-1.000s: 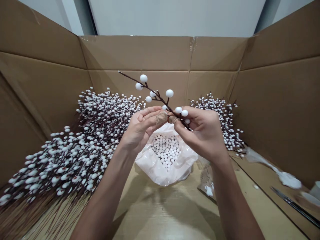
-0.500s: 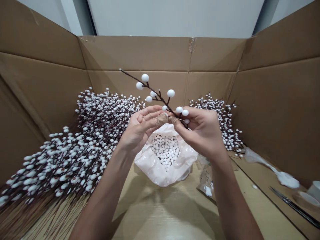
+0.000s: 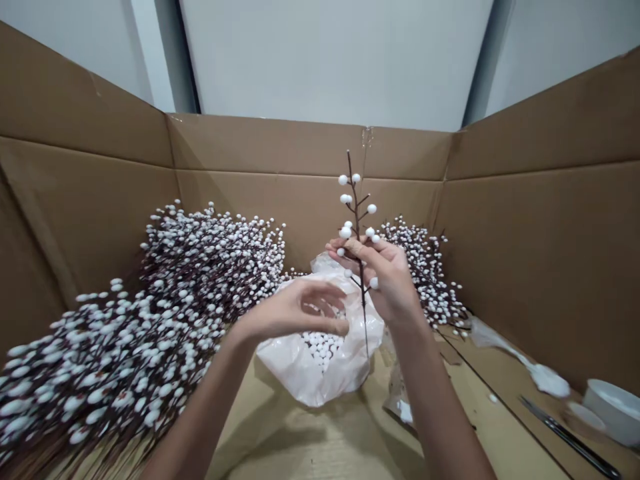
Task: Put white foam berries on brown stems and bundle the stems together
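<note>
My right hand (image 3: 383, 273) grips a dark brown artificial berry stem (image 3: 357, 213) between thumb and fingers, with the stem upright. White balls sit on several of its short twigs, while its top tip and at least one side twig are bare. Tape is wrapped around the right thumb. Lower and to the left, my left hand (image 3: 300, 307) is open, its fingers curved apart over a plastic-lined container. Loose white balls (image 3: 323, 348) fill the middle of the white plastic bag (image 3: 295, 373). Part of that heap is hidden behind the left hand.
Big piles of white-berried stems (image 3: 215, 260) lie along the left, and a smaller pile (image 3: 425, 267) stands back right. Cardboard walls (image 3: 280, 200) surround the table. At right are tweezers (image 3: 570, 437), a white cup (image 3: 613, 410) and a plastic strip with white material (image 3: 547, 380).
The stem has turned from slanting left to upright, held by my right hand alone. My left hand has come away from it and dropped toward the bag. The camera view has tilted up.
</note>
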Tool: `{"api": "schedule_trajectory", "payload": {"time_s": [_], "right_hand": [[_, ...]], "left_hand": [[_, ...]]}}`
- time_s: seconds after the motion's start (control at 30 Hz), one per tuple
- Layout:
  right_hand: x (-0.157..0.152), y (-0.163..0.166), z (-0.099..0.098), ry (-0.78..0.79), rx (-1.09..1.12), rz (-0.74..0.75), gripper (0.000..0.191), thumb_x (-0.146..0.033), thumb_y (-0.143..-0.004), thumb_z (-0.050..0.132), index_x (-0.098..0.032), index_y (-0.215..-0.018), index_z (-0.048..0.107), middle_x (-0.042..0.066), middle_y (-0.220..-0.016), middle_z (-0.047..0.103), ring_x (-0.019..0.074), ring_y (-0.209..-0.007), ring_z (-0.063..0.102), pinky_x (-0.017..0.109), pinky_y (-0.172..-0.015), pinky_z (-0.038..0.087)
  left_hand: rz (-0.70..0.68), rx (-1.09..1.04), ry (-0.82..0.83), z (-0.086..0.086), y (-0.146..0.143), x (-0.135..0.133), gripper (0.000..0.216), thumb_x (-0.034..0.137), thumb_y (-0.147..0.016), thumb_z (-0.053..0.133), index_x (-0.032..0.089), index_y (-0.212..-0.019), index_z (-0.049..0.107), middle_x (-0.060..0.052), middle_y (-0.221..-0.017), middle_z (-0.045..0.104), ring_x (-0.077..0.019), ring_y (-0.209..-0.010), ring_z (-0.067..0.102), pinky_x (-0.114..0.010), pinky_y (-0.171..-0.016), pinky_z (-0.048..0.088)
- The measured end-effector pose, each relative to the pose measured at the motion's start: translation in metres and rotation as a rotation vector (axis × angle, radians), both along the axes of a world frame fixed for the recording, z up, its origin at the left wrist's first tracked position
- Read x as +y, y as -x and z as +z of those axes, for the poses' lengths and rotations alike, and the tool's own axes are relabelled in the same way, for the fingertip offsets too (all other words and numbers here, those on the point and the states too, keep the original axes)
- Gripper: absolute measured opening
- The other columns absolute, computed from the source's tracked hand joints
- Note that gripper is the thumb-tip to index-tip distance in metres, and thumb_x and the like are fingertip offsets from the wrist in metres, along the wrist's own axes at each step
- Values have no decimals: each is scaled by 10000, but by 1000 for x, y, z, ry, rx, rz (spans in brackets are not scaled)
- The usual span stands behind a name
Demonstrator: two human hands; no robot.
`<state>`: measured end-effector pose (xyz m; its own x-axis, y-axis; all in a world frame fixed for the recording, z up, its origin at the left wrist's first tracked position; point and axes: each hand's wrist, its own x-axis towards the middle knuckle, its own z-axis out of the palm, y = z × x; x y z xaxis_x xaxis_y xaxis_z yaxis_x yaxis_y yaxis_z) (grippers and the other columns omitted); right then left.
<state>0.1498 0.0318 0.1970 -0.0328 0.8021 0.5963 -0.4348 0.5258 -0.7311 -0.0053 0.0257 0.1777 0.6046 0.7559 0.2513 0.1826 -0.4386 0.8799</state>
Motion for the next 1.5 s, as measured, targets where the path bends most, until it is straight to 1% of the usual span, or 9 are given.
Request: {"api": "schedule_trajectory", "payload": {"time_s": [0.13, 0.3, 0.47, 0.6, 0.77, 1.0, 1.23, 1.43, 1.5], "right_hand": [[4, 8, -1, 50, 85, -13, 98, -213, -639, 685, -170, -641, 597, 37, -737, 673, 174, -786, 663, 376, -852, 527], [9, 9, -4, 43, 99, -76, 193, -242, -600, 729, -176, -642, 553, 18, -737, 656, 165, -783, 649, 368, -857, 504], [8, -16, -3, 16, -271, -186, 350, -328, -636, 734, -195, -936, 613, 72, -1050, 632, 194, -991, 589, 358, -903, 439], [7, -37, 1, 60, -255, -124, 374, -425, -698, 677, -233, -1012, 614, 70, -1198, 588, 196, -1082, 550, 365, -950, 388], [9, -39, 3, -38, -99, -187, 242, -407, -787, 574, -208, -872, 682, 70, -1027, 682, 200, -983, 601, 382, -890, 415], [3, -35, 3, -95, -91, -68, 81, -288, -729, 660, -236, -750, 719, 30, -836, 709, 169, -864, 630, 350, -829, 476], [5, -26, 1, -105, -77, -145, 55, -258, -695, 691, -207, -694, 712, 18, -750, 697, 147, -770, 637, 330, -807, 494], [5, -18, 1, -196, -92, -245, 61, -215, -739, 656, -183, -701, 693, 5, -708, 669, 107, -669, 610, 266, -683, 505], [5, -19, 1, -231, -114, -275, 77, -214, -760, 641, -185, -704, 686, -2, -694, 652, 97, -643, 591, 250, -640, 497]], "left_hand": [[-67, 133, 62, -14, -25, -2, 215, 312, -695, 672, 140, -822, 686, -38, -666, 676, -154, -605, 620, -257, -585, 495], [-47, 28, 31, -23, -39, -3, 103, 208, -718, 593, 129, -699, 656, -29, -630, 646, -131, -583, 579, -240, -585, 451], [-15, -3, 73, -23, -39, -1, 46, 132, -661, 562, 132, -648, 606, -36, -650, 635, -149, -629, 586, -254, -607, 450], [-13, 69, 50, -27, -41, 2, 83, 200, -688, 577, 128, -662, 607, -27, -619, 610, -146, -601, 565, -244, -572, 421], [-47, 182, -55, -34, -48, 2, 100, 179, -693, 555, 118, -689, 634, -6, -602, 595, -133, -585, 539, -223, -539, 364], [32, 182, -177, -45, -54, 8, 143, 178, -711, 510, 124, -668, 636, -3, -593, 594, -128, -552, 531, -214, -505, 346], [160, 224, -351, -55, -60, 17, 184, 164, -734, 486, 121, -659, 648, -53, -653, 655, -162, -603, 577, -235, -541, 390], [37, 416, -160, -41, -28, 35, 331, 338, -727, 579, 123, -972, 642, -88, -825, 693, -187, -682, 604, -247, -563, 421], [78, 500, -161, -41, -11, 48, 291, 323, -727, 567, 125, -923, 651, -59, -772, 674, -160, -631, 572, -225, -534, 387]]}}
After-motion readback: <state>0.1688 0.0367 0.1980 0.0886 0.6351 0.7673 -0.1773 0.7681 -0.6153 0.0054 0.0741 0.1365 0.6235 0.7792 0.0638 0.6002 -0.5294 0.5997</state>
